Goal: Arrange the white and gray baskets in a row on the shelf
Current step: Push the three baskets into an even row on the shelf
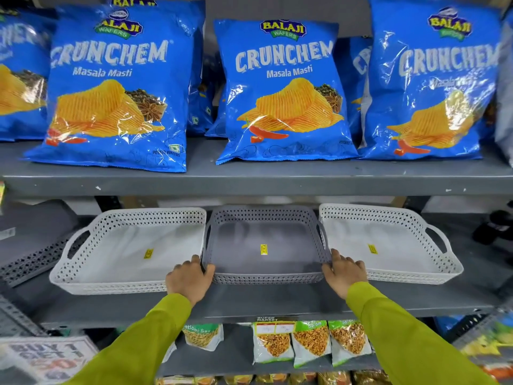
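Three shallow perforated baskets stand side by side on the grey middle shelf. A white basket is on the left, a gray basket in the middle, another white basket on the right. Each has a small yellow sticker on its floor. My left hand grips the gray basket's front left corner. My right hand grips its front right corner. Both arms wear green sleeves.
Large blue chip bags fill the shelf above. Small snack packets hang on the shelf below. Dark perforated metal panels lie left of the baskets. A dark object sits at the far right.
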Demonstrator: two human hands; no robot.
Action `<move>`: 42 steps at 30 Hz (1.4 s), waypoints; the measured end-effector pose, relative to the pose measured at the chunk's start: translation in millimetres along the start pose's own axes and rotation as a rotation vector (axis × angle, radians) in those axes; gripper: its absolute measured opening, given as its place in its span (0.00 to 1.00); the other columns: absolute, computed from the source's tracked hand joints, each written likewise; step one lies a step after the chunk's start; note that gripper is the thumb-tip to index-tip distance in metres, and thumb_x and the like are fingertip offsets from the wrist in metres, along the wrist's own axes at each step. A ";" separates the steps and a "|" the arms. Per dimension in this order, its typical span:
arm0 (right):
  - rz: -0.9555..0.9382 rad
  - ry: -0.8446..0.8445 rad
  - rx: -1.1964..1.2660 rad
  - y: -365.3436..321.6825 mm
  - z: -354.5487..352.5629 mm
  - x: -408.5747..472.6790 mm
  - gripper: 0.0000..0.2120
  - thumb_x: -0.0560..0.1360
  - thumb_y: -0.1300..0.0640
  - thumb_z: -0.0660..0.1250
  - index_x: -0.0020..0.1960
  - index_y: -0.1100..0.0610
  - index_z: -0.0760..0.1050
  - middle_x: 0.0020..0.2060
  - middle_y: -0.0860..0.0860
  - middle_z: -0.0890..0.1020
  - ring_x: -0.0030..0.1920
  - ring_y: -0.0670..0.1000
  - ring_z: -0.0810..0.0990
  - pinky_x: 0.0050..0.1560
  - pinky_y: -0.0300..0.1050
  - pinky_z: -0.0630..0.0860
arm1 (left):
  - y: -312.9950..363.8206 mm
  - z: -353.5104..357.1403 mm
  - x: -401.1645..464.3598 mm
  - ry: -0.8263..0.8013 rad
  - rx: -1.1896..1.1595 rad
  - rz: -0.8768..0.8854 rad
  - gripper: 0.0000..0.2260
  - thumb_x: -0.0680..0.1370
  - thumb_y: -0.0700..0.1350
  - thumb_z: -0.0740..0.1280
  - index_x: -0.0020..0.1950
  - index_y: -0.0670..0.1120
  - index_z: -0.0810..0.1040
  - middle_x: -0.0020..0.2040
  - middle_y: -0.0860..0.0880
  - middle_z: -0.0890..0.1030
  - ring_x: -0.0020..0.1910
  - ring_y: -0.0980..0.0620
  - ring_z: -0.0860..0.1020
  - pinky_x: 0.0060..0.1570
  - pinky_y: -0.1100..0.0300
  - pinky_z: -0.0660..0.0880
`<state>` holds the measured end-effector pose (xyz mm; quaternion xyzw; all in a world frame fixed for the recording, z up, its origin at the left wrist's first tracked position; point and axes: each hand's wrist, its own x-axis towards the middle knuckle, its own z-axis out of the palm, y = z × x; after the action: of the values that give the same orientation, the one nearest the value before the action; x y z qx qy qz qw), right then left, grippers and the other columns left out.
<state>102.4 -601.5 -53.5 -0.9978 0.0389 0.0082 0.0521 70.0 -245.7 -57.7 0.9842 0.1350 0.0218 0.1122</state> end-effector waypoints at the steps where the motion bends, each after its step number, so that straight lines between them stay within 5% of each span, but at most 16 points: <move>1: -0.001 -0.002 0.003 1.3 0.7 -3.9 0.25 0.77 0.46 0.51 0.71 0.57 0.59 0.57 0.58 0.80 0.60 0.58 0.75 0.61 0.53 0.64 | -0.8 -0.2 -3.4 0.000 0.004 -0.001 0.21 0.78 0.58 0.53 0.58 0.44 0.72 0.55 0.41 0.81 0.55 0.39 0.77 0.50 0.50 0.73; 10: -0.033 0.041 -0.007 13.2 10.3 -27.2 0.33 0.69 0.41 0.42 0.68 0.56 0.63 0.51 0.56 0.82 0.55 0.58 0.77 0.58 0.54 0.65 | -11.3 -1.1 -30.2 0.022 0.048 0.024 0.21 0.78 0.59 0.53 0.58 0.44 0.71 0.53 0.41 0.83 0.54 0.39 0.78 0.49 0.50 0.75; 15: -0.041 0.041 -0.021 14.0 8.1 -38.2 0.27 0.74 0.43 0.48 0.67 0.56 0.64 0.50 0.57 0.83 0.55 0.58 0.78 0.59 0.55 0.66 | -13.5 -2.6 -40.1 0.028 0.038 0.040 0.21 0.78 0.59 0.53 0.58 0.44 0.71 0.51 0.41 0.83 0.51 0.40 0.79 0.47 0.51 0.74; 24: -0.052 0.051 0.000 17.5 10.2 -48.3 0.29 0.72 0.41 0.46 0.66 0.55 0.65 0.49 0.56 0.83 0.54 0.58 0.78 0.58 0.54 0.66 | -17.2 -3.0 -53.3 0.054 0.030 0.051 0.20 0.78 0.58 0.54 0.57 0.44 0.71 0.50 0.41 0.84 0.50 0.39 0.80 0.46 0.52 0.75; 36: -0.139 0.113 0.032 30.5 10.5 -59.6 0.51 0.64 0.25 0.29 0.70 0.56 0.63 0.51 0.54 0.83 0.57 0.57 0.77 0.61 0.56 0.63 | -19.7 1.6 -56.6 0.086 0.033 0.055 0.18 0.78 0.57 0.54 0.55 0.45 0.71 0.48 0.41 0.84 0.48 0.39 0.80 0.44 0.52 0.75; 42: -0.176 0.131 0.006 40.9 8.5 -65.2 0.52 0.64 0.25 0.28 0.70 0.55 0.64 0.48 0.53 0.83 0.55 0.56 0.78 0.62 0.55 0.64 | -20.3 3.4 -55.1 0.099 0.048 0.058 0.19 0.78 0.59 0.53 0.57 0.46 0.71 0.48 0.42 0.84 0.48 0.40 0.80 0.44 0.52 0.76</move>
<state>34.1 -636.2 -64.8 -0.9956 -0.0455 -0.0618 0.0531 11.9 -242.3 -66.4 0.9879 0.1122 0.0704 0.0812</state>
